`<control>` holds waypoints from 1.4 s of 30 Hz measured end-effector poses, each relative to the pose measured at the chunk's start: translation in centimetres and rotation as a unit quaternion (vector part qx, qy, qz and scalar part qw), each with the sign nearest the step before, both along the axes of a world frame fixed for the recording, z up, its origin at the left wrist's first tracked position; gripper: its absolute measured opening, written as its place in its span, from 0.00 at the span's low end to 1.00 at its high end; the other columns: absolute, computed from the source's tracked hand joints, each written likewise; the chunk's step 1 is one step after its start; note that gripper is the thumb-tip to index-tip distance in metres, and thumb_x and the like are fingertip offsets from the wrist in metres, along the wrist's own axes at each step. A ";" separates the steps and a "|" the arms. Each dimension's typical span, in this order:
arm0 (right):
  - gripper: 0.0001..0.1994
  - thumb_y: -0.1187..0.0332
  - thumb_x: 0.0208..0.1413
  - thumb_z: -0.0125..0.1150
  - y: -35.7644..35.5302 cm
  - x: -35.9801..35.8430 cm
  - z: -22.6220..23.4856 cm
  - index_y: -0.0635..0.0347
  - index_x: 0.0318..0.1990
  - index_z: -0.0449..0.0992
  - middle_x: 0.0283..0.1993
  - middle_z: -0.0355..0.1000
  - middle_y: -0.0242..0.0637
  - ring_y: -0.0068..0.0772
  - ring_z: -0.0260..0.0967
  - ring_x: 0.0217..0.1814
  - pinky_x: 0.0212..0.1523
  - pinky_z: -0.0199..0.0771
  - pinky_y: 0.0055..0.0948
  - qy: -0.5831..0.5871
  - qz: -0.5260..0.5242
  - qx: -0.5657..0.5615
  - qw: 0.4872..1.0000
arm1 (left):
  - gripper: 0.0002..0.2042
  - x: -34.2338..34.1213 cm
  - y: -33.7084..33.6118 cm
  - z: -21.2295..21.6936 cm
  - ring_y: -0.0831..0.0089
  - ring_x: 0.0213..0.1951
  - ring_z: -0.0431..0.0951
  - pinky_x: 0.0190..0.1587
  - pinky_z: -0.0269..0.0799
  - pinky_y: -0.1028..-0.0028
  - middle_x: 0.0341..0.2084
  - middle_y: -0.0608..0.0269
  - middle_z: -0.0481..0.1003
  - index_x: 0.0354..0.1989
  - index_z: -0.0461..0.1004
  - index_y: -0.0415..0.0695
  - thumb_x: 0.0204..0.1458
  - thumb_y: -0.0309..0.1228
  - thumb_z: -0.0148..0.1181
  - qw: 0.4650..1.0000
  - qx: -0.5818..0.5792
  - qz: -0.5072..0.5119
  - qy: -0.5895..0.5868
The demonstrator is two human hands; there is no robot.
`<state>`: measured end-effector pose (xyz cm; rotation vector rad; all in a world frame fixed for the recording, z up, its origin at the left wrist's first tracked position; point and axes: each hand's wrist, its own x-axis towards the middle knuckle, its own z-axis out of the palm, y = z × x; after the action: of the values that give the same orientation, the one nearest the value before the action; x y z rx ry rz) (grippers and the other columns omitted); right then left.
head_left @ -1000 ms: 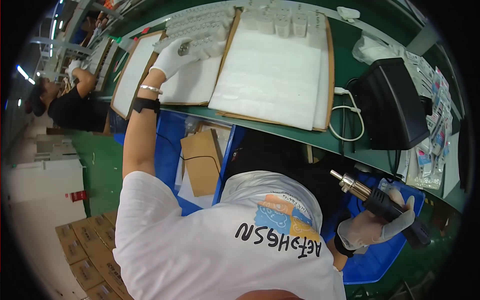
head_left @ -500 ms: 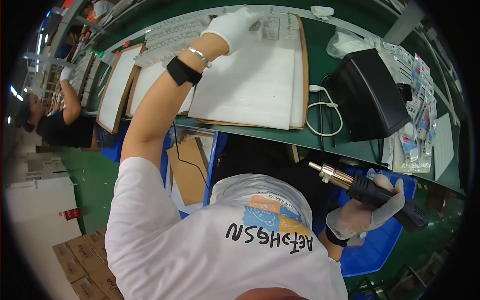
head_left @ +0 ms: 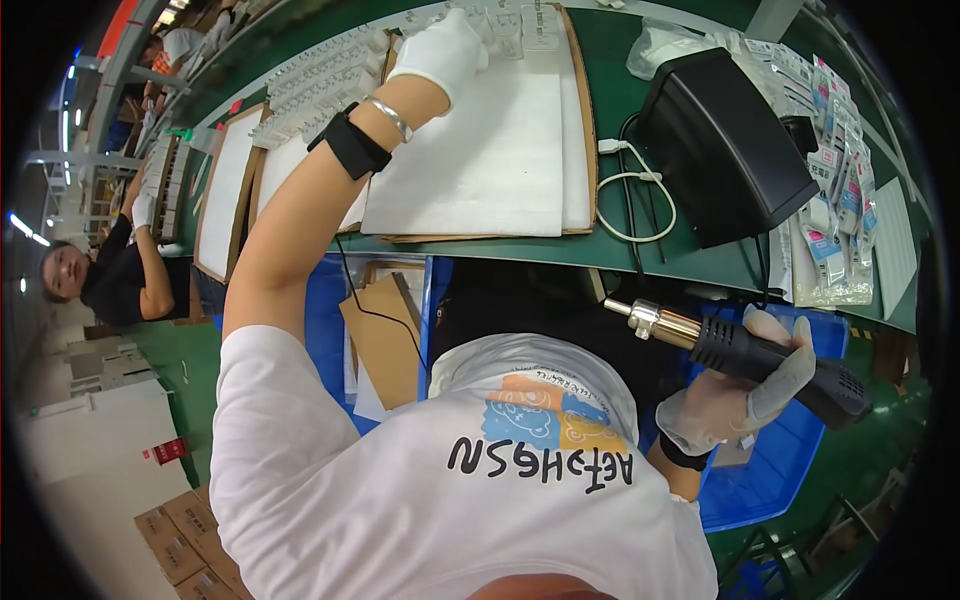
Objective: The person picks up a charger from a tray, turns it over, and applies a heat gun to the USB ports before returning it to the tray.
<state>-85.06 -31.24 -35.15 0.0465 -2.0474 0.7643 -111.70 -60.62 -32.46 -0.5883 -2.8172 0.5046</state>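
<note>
My left hand (head_left: 445, 58), in a white glove, is over the far edge of a white foam sheet (head_left: 480, 165) on the bench. Its fingers look curled together, and whatever they hold is hidden. Just right of it stand small clear plastic boxes (head_left: 507, 37); rows of similar clear pieces (head_left: 320, 85) lie to its left. Closer to my body, my right hand (head_left: 720, 405), in a thin whitish glove, grips a black heat gun (head_left: 745, 350). The gun's metal nozzle (head_left: 640, 318) points left, in front of the bench edge.
Right of the foam stands a black box-shaped device (head_left: 725, 150) beside a looped white cable (head_left: 672, 215). Printed plastic packets (head_left: 835, 195) pile up farther right. Blue bins (head_left: 765, 480) sit below the bench. At the far left another person (head_left: 125, 275) works.
My left hand has shifted left from the clear boxes along the foam's far edge. The heat gun stays in my right hand, almost unmoved. The view has shifted slightly.
</note>
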 end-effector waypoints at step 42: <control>0.26 0.65 0.59 0.57 1.4 0.4 -1.4 0.58 0.61 0.54 0.39 0.69 0.40 0.30 0.67 0.38 0.52 0.68 0.32 0.026 -0.006 -0.004 1.000 | 0.26 22.7 3.1 -4.7 0.70 0.47 0.76 0.52 0.73 0.71 0.47 0.60 0.72 0.52 0.69 0.43 0.42 0.23 0.70 0.681 0.654 -0.012 -0.328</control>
<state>-84.62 -29.89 -36.59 0.0504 -1.9936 0.7556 -88.97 -57.51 -37.14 -0.4453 -2.6959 -1.9489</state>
